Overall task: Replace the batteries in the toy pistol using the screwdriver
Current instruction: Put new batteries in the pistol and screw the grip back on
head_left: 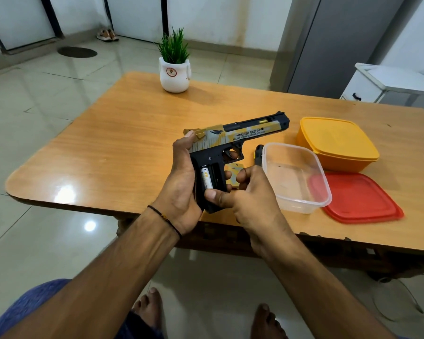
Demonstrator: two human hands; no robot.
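The toy pistol (240, 135), yellow, grey and black, is held above the wooden table (113, 148) with its barrel pointing right. My left hand (181, 177) grips the back of its black grip. The battery bay in the grip is uncovered, with one white battery (206, 178) seated in it and the slot beside it dark. My right hand (250, 194) has its thumb pressed on the lower end of the bay, fingers curled beside the grip. The camouflage cover plate (234, 173) lies on the table behind the grip. A screwdriver handle (258, 155), black and yellow, lies partly hidden beside it.
A clear plastic container (296, 177) stands right of my right hand, its red lid (360, 199) beside it. A closed yellow container (335, 143) sits behind. A white pot with a green plant (174, 72) stands at the table's far side. The table's near edge runs under my wrists.
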